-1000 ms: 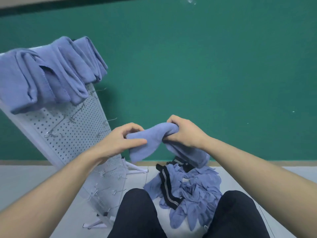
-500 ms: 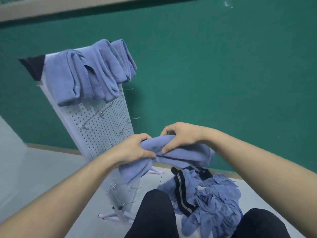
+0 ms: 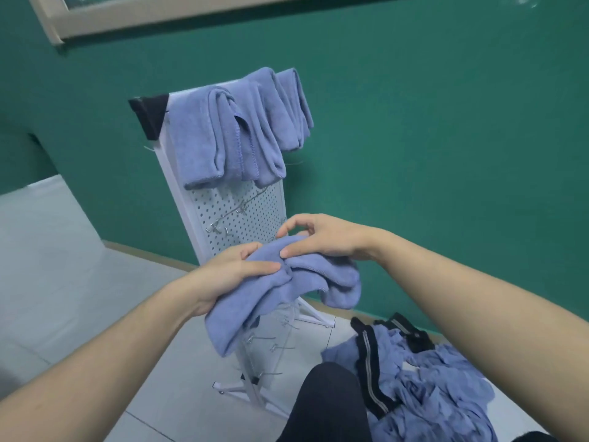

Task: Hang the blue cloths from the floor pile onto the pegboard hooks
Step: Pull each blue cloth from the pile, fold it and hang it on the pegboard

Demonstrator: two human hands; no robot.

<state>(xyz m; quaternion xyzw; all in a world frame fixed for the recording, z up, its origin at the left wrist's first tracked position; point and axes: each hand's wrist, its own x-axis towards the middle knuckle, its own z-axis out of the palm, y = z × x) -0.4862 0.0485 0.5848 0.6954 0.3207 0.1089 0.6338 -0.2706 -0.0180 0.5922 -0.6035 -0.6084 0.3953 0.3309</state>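
While one blue cloth [image 3: 287, 282] is gripped at its bunched top, the left hand [image 3: 229, 275] is curled round the fabric and the right hand [image 3: 322, 239] pinches a fold just beside it, the hands close together. The cloth is held directly in front of the pegboard [image 3: 242, 215], below the hung cloths [image 3: 236, 129] draped at its top. Wire hooks [image 3: 223, 224] lie just behind the hands; whether fabric already touches one cannot be told. The step judged in hand is carrying and gathering for hanging. Next, a fold would need to be slipped over a free hook. The floor pile [image 3: 430, 378] lies to the right of the pegboard's base.
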